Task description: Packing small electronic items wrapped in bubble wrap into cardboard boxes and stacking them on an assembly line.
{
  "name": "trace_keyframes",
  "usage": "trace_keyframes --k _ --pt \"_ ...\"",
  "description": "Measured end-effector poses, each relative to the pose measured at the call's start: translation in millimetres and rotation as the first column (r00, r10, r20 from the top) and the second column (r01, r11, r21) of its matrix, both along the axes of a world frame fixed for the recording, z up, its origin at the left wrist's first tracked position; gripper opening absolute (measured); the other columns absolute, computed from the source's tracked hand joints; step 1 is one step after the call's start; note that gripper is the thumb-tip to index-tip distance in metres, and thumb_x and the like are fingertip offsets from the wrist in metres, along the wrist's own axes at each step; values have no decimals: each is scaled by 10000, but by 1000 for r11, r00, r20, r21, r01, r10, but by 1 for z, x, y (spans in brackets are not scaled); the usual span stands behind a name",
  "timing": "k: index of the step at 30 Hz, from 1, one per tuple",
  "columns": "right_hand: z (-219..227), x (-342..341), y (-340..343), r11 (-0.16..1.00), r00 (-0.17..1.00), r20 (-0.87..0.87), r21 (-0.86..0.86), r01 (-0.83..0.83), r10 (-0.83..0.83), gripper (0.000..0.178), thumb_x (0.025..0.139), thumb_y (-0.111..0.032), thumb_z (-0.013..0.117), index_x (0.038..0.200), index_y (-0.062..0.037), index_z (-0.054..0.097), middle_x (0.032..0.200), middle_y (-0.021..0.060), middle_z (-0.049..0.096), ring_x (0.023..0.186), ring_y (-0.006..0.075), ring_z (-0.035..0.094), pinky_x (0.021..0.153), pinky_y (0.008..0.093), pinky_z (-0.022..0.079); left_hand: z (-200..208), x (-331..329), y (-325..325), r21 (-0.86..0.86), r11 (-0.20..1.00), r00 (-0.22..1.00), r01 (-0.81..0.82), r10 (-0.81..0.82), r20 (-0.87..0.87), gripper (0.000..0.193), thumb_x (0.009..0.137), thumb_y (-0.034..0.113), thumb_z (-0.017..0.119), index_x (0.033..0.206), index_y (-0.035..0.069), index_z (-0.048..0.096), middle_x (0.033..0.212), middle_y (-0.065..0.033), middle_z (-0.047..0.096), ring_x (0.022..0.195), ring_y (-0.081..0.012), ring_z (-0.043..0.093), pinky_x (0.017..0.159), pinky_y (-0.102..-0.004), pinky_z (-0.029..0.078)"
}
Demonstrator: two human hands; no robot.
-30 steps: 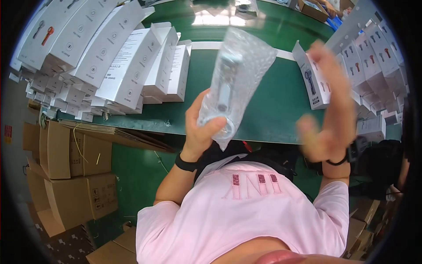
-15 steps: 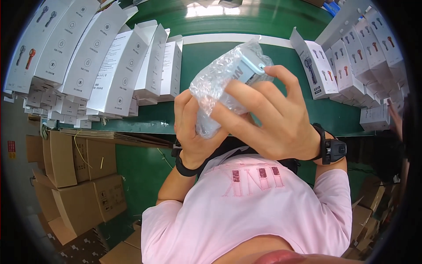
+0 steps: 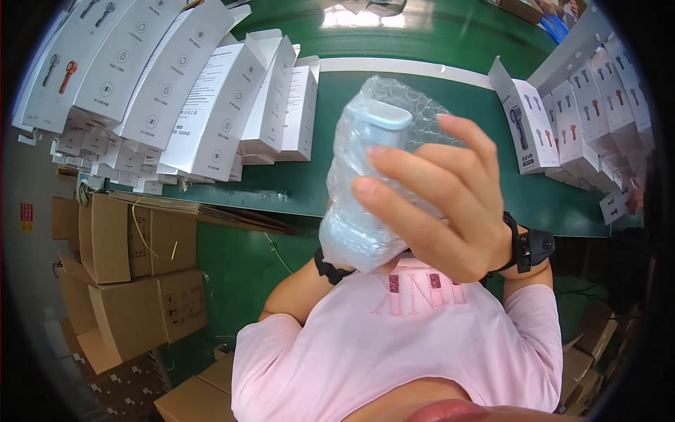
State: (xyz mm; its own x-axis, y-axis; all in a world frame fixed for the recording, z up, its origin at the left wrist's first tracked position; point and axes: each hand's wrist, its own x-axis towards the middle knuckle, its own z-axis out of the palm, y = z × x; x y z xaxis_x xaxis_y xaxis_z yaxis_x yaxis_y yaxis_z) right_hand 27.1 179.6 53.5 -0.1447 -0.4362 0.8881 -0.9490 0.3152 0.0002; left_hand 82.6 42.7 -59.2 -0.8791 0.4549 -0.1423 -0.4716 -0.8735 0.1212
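Observation:
A light blue device with a rounded, flat end (image 3: 385, 116) stands nearly upright inside a clear bubble-wrap bag (image 3: 362, 239). The bag is raised above the near edge of the table, in front of my chest. My left hand (image 3: 387, 266) supports it from behind and below; the bag hides nearly all of that hand. Over the bag's right side reaches my right hand (image 3: 450, 197), back toward the view. Its fingers are spread and bent a little, with two fingertips at the front of the bag. The thumb is out of sight.
White printed boxes (image 3: 204, 105), several with raised flaps, stand along the left of the green table (image 3: 281, 186). More white boxes (image 3: 538, 126) line the right side. Brown cartons (image 3: 133, 309) are stacked at lower left. A white strip (image 3: 401, 67) crosses the table's far part.
The bagged device has turned from tilted to nearly upright, its rounded end now facing up. My left hand has gone behind the bag. The right fingers have spread off the device's end.

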Motion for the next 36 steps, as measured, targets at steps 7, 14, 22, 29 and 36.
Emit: trace_keyframes --k 7,14,22,29,36 --pt "-5 4 -18 999 999 48 -51 15 -12 337 675 -149 695 992 -36 701 1050 160 693 728 197 544 778 407 477 -43 -2 -8 459 885 837 80 -310 452 473 945 385 525 1292 65 497 1276 -66 581 1155 -197 569 973 -354 465" --pt "5 -18 -4 968 956 223 119 -222 191 407 733 -90 689 1136 -42 652 1044 128 655 789 229 571 735 342 464 -83 -41 25 652 39 654 757 -46 -755 527 848 378 665 1287 133 507 1167 -98 574 1097 -267 577 915 -415 500" --pt "29 -98 36 781 346 934 151 -607 88 602 833 -331 743 1305 -16 544 1264 134 579 1106 220 565 941 330 440 -7 -19 -52 0 996 965 85 -83 -250 680 950 519 368 1416 23 378 1242 -290 555 940 -458 650 616 -590 580" --pt "17 -232 7 975 -57 990 116 -188 -129 361 881 -330 695 1047 -9 681 875 51 696 766 97 637 637 247 498 6 -16 -61 -702 167 717 -693 52 -695 767 887 583 497 1377 -4 421 1360 -233 480 1180 -400 534 976 -496 456" --pt "-9 -442 -3 798 -53 913 -325 507 405 121 966 -189 548 967 -76 594 768 23 568 638 158 545 533 327 476 -35 -16 -64 -343 -445 550 -827 -515 -658 348 695 215 805 991 71 690 1090 -77 625 1071 -314 566 958 -500 451"
